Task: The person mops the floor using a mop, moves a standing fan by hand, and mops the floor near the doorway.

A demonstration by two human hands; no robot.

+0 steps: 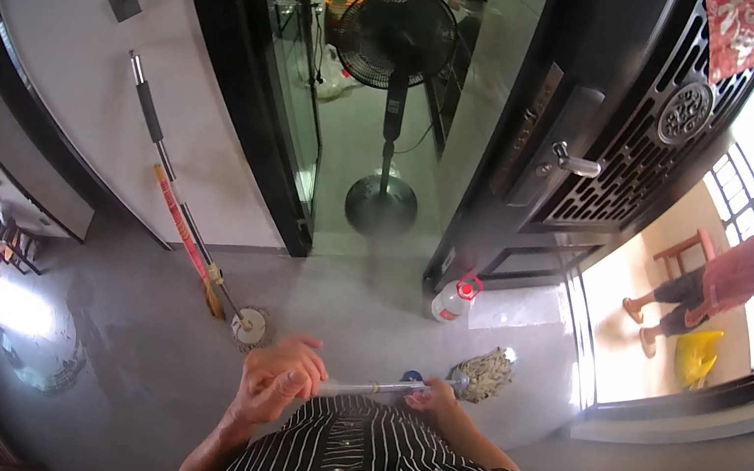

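Note:
A string mop's pale pole (pixel 366 388) lies across in front of my striped shirt, its grey string head (pixel 487 375) out to the right over the floor. My right hand (pixel 431 397) is closed round the pole close to that head. At the pole's other end, my left hand (pixel 282 377) has its thumb and fingers partly curled; whether it grips the pole cannot be made out. Left of my hands, a round mop with a white disc (pixel 248 325) stands on the floor, its handle leaning on the wall beside a broom with a red and yellow handle (pixel 181 221).
A black standing fan (pixel 382 203) is in the kitchen doorway. A clear plastic jug with a red cap ring (pixel 449 304) stands by the open dark metal door (pixel 548 152). Beyond the door, a person (pixel 736 277) bends near a yellow bag (pixel 697 356). The grey floor (pixel 127 343) shines in places.

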